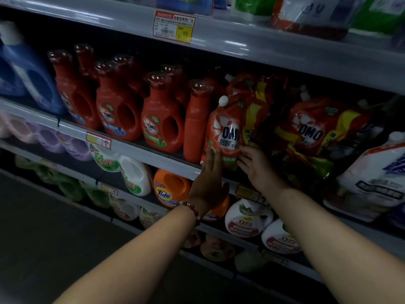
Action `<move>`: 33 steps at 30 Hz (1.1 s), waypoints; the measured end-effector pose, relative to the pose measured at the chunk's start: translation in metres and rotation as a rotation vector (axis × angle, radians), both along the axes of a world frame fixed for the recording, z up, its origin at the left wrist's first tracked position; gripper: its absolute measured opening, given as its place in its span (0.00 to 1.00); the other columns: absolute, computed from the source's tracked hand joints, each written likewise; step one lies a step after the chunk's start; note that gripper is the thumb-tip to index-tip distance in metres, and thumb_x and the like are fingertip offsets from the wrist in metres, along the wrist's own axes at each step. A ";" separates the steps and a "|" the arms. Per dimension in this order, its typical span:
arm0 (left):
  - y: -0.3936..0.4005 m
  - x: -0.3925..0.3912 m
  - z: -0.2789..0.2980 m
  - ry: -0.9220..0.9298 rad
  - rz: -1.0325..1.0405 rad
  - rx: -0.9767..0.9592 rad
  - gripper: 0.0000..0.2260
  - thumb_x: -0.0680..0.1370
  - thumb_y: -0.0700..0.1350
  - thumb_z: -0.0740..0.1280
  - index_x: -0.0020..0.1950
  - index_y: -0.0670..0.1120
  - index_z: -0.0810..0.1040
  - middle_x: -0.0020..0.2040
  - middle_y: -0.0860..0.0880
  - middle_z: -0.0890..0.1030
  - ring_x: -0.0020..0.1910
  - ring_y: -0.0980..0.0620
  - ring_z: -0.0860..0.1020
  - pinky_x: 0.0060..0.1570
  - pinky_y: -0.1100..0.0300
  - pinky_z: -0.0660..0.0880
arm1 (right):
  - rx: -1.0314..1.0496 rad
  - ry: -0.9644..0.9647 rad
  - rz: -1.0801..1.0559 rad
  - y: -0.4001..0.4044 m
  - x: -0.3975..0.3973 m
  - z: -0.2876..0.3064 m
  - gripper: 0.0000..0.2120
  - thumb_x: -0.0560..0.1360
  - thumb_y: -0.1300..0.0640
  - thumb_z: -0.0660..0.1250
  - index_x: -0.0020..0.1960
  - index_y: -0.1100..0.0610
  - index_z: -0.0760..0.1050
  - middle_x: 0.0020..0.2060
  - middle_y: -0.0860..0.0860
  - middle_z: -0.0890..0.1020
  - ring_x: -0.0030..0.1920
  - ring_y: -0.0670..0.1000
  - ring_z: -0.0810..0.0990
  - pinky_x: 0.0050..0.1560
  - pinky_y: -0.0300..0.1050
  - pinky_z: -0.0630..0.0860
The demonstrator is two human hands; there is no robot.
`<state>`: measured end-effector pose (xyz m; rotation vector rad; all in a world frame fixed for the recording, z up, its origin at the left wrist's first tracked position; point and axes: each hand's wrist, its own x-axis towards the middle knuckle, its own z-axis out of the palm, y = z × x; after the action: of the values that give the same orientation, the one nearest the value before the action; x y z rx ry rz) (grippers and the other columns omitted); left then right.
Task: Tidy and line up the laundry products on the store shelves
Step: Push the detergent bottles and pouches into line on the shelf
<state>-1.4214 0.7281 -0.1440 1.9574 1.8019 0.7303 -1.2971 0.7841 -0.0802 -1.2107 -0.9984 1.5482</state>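
Note:
A red OMO refill pouch (225,130) with a white cap stands upright at the front of the middle shelf (135,148). My left hand (209,181), fingers straight and flat, presses against the pouch's lower left side. My right hand (255,165) touches its lower right edge with curled fingers. Left of the pouch stand several red OMO bottles (162,119) in rows. To its right lie more OMO pouches (315,130), leaning and piled loosely.
A blue bottle (26,71) stands at the shelf's far left. A white pouch (372,176) leans at the far right. The lower shelf holds an orange Tide bottle (171,189), white bottles (135,176) and purple ones (50,139). A price tag (174,26) hangs above.

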 end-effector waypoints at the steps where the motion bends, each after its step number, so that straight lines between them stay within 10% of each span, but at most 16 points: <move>1: 0.003 0.000 -0.001 0.004 -0.014 -0.003 0.46 0.78 0.47 0.69 0.80 0.48 0.34 0.80 0.44 0.35 0.76 0.38 0.61 0.60 0.47 0.76 | -0.006 0.008 -0.001 0.000 0.000 0.002 0.17 0.78 0.61 0.63 0.66 0.51 0.70 0.63 0.52 0.77 0.66 0.53 0.74 0.69 0.49 0.69; 7: 0.018 -0.007 0.003 0.099 -0.033 -0.018 0.45 0.79 0.50 0.68 0.81 0.46 0.36 0.81 0.43 0.37 0.80 0.41 0.52 0.66 0.42 0.71 | 0.015 -0.134 0.033 -0.007 0.008 0.007 0.23 0.79 0.59 0.64 0.72 0.51 0.65 0.64 0.49 0.74 0.69 0.53 0.70 0.70 0.50 0.67; 12: 0.002 -0.004 0.008 0.143 0.043 -0.010 0.40 0.80 0.51 0.64 0.81 0.48 0.39 0.82 0.44 0.44 0.80 0.43 0.53 0.72 0.47 0.63 | 0.254 -0.553 0.212 -0.017 0.017 0.011 0.26 0.78 0.63 0.65 0.74 0.54 0.64 0.60 0.46 0.73 0.68 0.50 0.69 0.52 0.31 0.68; 20: -0.014 0.022 0.037 0.296 -0.054 0.050 0.34 0.82 0.51 0.61 0.82 0.51 0.43 0.82 0.45 0.41 0.80 0.44 0.45 0.78 0.49 0.46 | 0.592 -1.531 0.410 -0.026 0.058 0.012 0.36 0.81 0.49 0.60 0.81 0.53 0.43 0.80 0.50 0.43 0.79 0.53 0.40 0.76 0.49 0.43; 33: 0.006 0.085 0.031 0.400 -0.197 0.046 0.33 0.83 0.54 0.58 0.81 0.53 0.42 0.81 0.47 0.38 0.80 0.42 0.40 0.78 0.45 0.46 | 0.610 -1.744 0.356 -0.005 0.151 0.008 0.39 0.78 0.47 0.63 0.80 0.57 0.46 0.79 0.57 0.48 0.78 0.60 0.45 0.76 0.54 0.43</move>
<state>-1.3366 0.7337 -0.1130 2.4035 1.7742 0.3356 -1.1457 0.7794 -0.0719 -1.8204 -2.5677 -0.1083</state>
